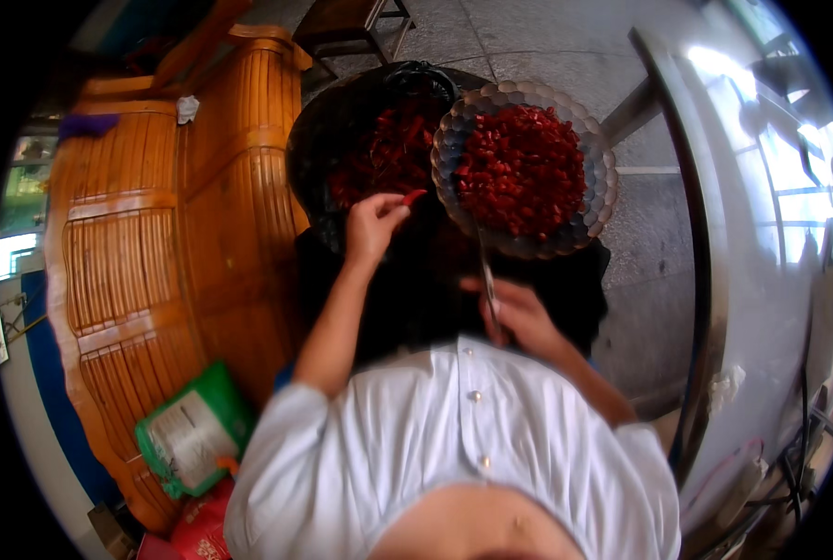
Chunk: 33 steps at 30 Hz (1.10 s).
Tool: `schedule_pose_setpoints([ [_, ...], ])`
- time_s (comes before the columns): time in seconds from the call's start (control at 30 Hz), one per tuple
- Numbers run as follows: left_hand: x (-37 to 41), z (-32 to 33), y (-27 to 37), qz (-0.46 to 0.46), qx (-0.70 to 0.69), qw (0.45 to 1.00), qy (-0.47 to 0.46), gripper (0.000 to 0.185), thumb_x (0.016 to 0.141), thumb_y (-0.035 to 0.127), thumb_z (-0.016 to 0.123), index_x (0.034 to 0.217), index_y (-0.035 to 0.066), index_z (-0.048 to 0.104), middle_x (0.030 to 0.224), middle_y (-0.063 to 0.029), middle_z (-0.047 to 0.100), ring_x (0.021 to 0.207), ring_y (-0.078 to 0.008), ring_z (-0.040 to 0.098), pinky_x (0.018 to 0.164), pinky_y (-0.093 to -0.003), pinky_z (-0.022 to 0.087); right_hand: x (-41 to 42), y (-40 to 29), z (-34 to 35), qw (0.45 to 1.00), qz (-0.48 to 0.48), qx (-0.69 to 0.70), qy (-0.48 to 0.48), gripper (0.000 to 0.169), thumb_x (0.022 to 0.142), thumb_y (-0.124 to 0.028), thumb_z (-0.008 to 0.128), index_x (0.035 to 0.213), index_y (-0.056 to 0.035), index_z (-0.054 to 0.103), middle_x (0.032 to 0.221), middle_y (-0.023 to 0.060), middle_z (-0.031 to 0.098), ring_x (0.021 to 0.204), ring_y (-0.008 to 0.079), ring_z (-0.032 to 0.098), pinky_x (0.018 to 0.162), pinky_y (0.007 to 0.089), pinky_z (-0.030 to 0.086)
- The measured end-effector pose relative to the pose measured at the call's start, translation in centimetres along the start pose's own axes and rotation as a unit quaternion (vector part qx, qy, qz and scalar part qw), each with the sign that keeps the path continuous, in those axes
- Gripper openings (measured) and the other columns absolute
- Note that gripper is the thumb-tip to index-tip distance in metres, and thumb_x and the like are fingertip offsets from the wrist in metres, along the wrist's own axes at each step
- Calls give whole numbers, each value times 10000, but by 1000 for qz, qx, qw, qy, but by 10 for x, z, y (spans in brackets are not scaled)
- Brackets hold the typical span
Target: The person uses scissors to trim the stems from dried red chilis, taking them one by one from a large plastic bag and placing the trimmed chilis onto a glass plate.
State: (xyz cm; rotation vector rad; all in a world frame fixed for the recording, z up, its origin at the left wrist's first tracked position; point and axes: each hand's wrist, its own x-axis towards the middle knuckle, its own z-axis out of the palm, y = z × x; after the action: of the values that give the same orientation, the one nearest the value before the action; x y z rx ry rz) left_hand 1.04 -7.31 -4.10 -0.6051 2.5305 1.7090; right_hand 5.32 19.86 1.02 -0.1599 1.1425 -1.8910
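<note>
Between the thumb and fingers of my left hand (373, 227) is a red chili pepper (414, 197). My right hand (525, 315) grips a slim metal cutting tool (487, 269), its tip pointing up toward the bowl's near rim; blur hides whether it is scissors or a knife. Cut red chili pieces (525, 168) fill much of a clear scalloped bowl (602, 175), ahead and to the right of my left hand. Beyond that hand, whole red chilies (395, 143) lie in a black plastic-lined container (311, 133), partly lost in shadow.
A slatted wooden bench (238, 161) runs along the left, with a green-and-white package (192, 434) and a red bag (203, 521) near its close end. At right stands a glossy-topped table (745, 294). A wooden stool (343, 28) rests on the grey tiled floor (542, 31).
</note>
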Motion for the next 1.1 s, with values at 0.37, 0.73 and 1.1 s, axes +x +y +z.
schedule_pose_setpoints([
  [0.37,-23,27,52,-65,-110,973,-193,138,813,97,645,908,-3,656,748,10,622,667,-48,530,630,-185,413,-1,-5,-1,999,12,-37,11,425,901,-243,525,1269,-38,466,626,-27,479,492,38,476,442,162,349],
  [0.73,-12,35,53,67,9,992,-108,130,825,97,627,887,-16,645,733,18,612,688,-39,512,634,-200,406,0,1,-4,999,-31,-9,12,400,911,-215,512,1265,-35,468,653,-26,511,460,40,472,414,165,334],
  [1.1,-10,40,58,61,0,993,-101,152,826,115,628,875,-29,636,718,-9,619,683,-58,532,631,-216,424,1,0,-5,999,-2,-18,38,412,913,-244,506,1267,-37,466,595,-26,493,461,38,471,418,168,336],
])
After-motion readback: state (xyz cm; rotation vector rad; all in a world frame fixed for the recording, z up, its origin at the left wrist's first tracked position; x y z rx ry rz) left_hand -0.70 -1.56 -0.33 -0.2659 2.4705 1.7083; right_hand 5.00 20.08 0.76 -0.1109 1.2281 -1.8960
